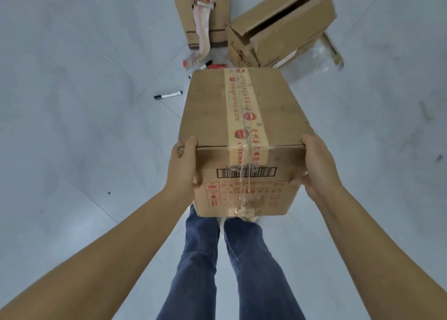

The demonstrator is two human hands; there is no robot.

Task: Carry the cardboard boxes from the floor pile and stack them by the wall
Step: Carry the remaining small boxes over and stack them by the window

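Observation:
I hold a sealed cardboard box (208, 111) with yellow printed tape along its top, up off the floor in front of my legs. My left hand (181, 167) grips its left near edge, thumb on top. On the opposite side my right hand (316, 165) grips the right near edge the same way. A barcode and red handling marks show on the side facing me. Beyond it on the floor lie two more boxes: a closed one (217, 5) with torn tape hanging off it, and an open one (285, 29) tipped on its side.
A black-capped white marker (168, 95) lies on the grey tiled floor left of the held box. Small red and white scraps (205, 64) lie near the far boxes. A cardboard strip (332, 48) and clear plastic film lie to the right of the open box.

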